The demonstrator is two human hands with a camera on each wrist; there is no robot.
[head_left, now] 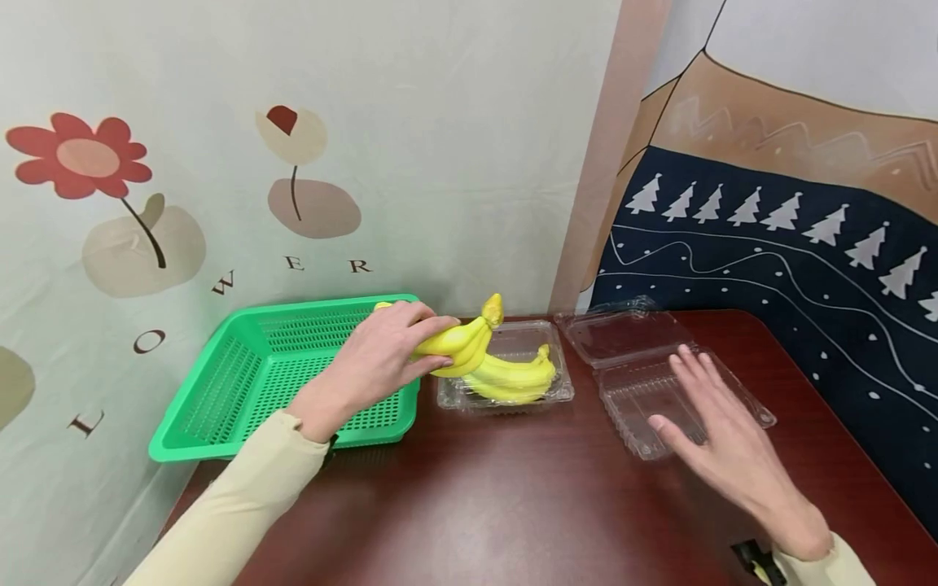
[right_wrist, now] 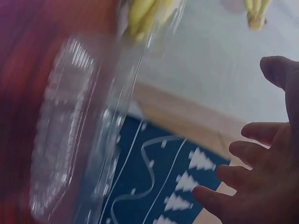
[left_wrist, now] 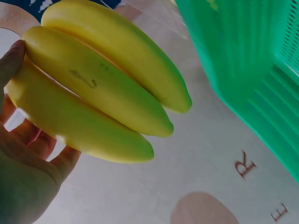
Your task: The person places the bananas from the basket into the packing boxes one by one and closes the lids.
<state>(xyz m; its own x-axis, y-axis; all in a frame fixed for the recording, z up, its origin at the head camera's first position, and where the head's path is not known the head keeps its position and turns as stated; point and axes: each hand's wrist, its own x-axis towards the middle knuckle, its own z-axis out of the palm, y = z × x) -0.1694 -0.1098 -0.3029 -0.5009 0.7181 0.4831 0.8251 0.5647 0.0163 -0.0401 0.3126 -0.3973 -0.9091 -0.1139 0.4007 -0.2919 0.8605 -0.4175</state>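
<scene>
My left hand (head_left: 366,358) grips a bunch of yellow bananas (head_left: 463,346), lifted between the green basket and a clear plastic box (head_left: 449,399). In the left wrist view the thumb and fingers hold the bunch (left_wrist: 93,84) at one end, with the greenish tips pointing away. Another banana bunch (head_left: 516,382) lies in that box, partly hidden behind the held one. My right hand (head_left: 740,456) hovers with spread fingers over an open, hinged clear plastic box (head_left: 623,338). In the right wrist view the hand (right_wrist: 266,172) holds nothing, apart from the box (right_wrist: 60,130).
A green slotted basket (head_left: 176,443) stands at the left, against the wall. The dark red table (head_left: 513,505) ends at a printed wall cloth (head_left: 469,163) behind and a dark blue tree-patterned cloth (head_left: 733,252) at the right.
</scene>
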